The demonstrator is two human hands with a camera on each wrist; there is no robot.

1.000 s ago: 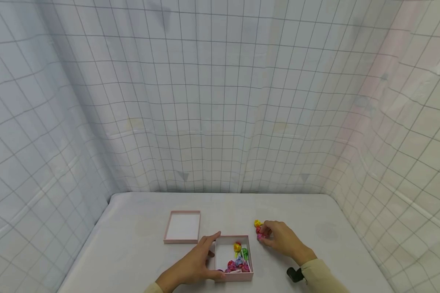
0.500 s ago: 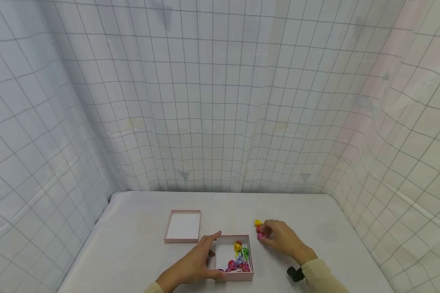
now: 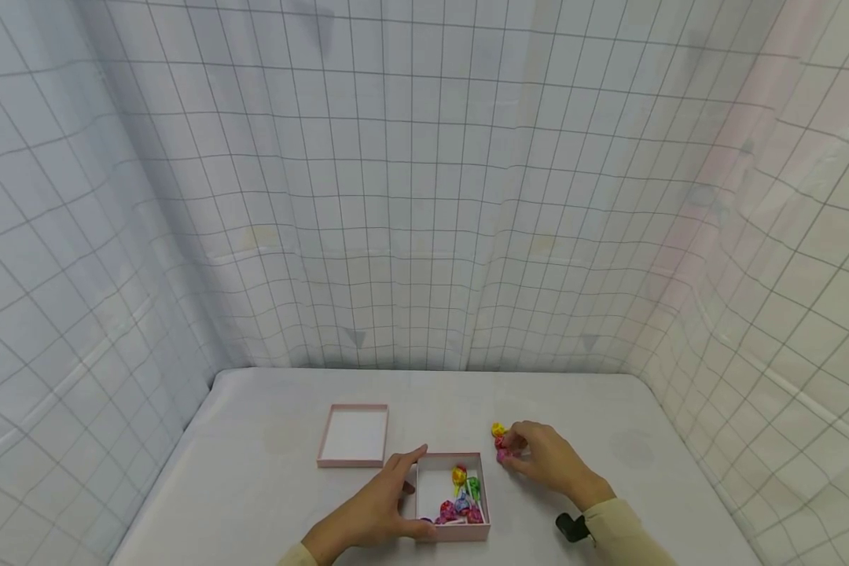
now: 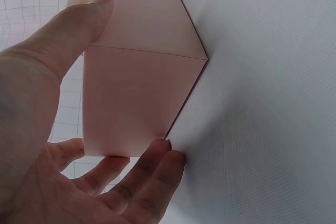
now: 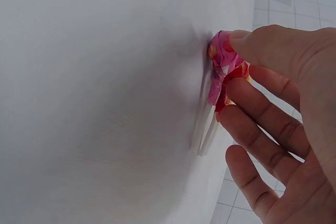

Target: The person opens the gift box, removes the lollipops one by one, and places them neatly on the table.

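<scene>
On the white table sat a pink box, the left hand's fingers gripping its left end. Near it, the right hand pinched a pink lollipop, likely light, hard and slippery, best held by its round top.

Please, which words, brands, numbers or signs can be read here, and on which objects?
None is readable.
Pink lollipop at the right hand: markings too blurred.
Lollipops in the pink box: any print too small.
The pink box and pink-rimmed lid: no lettering visible.
</scene>
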